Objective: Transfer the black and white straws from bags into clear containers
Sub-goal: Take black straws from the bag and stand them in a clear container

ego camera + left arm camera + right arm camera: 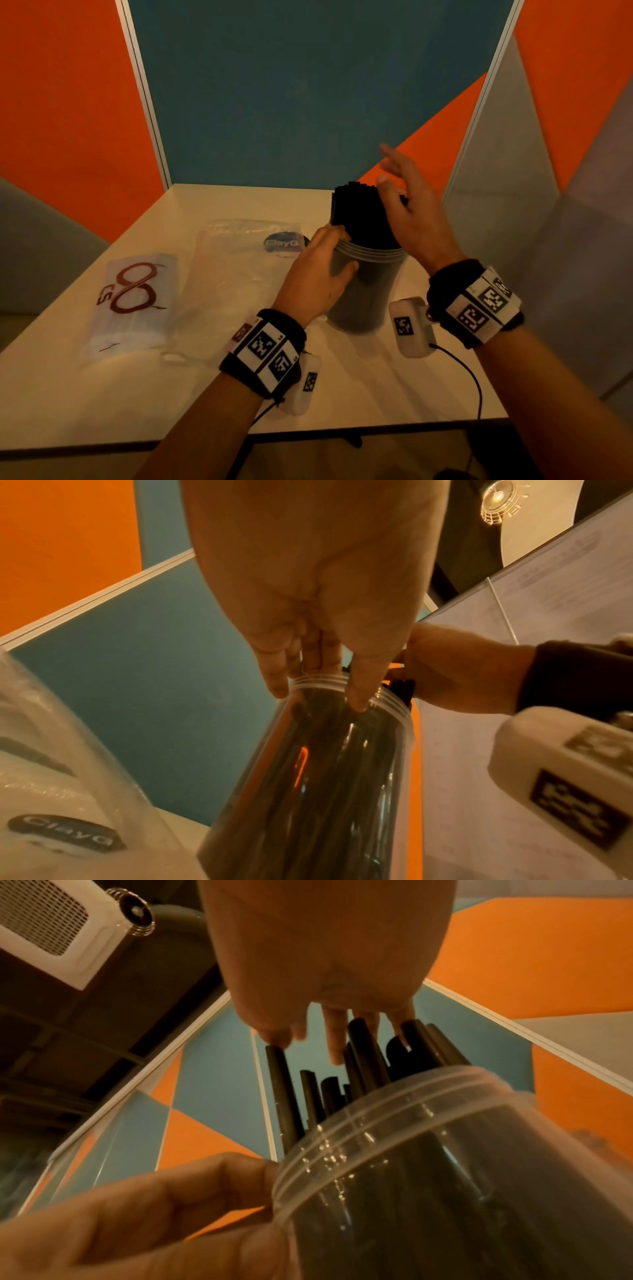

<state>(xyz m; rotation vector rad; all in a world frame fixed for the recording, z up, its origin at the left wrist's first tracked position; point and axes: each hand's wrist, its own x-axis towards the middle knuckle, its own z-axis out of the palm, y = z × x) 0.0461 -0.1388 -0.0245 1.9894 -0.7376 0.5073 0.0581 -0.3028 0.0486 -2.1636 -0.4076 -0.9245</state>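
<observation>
the clear container stands upright on the white table, near its middle. a bundle of black straws stands inside it, with the upper ends rising well above the threaded rim.

the left hand grips the container just below the rim, thumb on the near side and fingers curled round the wall; in the left wrist view the fingertips lie on the rim. the right hand rests against the right side of the straw tops with fingers straight and spread, clamping nothing; in the right wrist view its fingertips touch the straw ends.

an emptied clear bag with a dark round label lies flat to the left of the container. further left lies a sealed bag of white straws with a red printed logo.
</observation>
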